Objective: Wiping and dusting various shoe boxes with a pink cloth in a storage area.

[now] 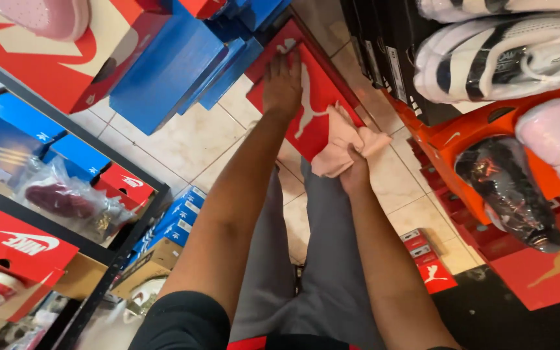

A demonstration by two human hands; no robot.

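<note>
A red shoe box (319,91) with a white animal logo lies on the tiled floor ahead of me. My left hand (282,83) rests flat on its lid with the fingers spread. My right hand (356,170) grips a pale pink cloth (341,144) and presses it against the box's near right edge. Both my arms reach down over my grey trousers.
Blue shoe boxes (170,71) are stacked at the upper left. A black shelf (98,249) on the left holds red and blue boxes and a bagged dark red shoe (59,198). On the right stand orange boxes (461,139), black-and-white shoes (494,61) and a wrapped black shoe (510,188).
</note>
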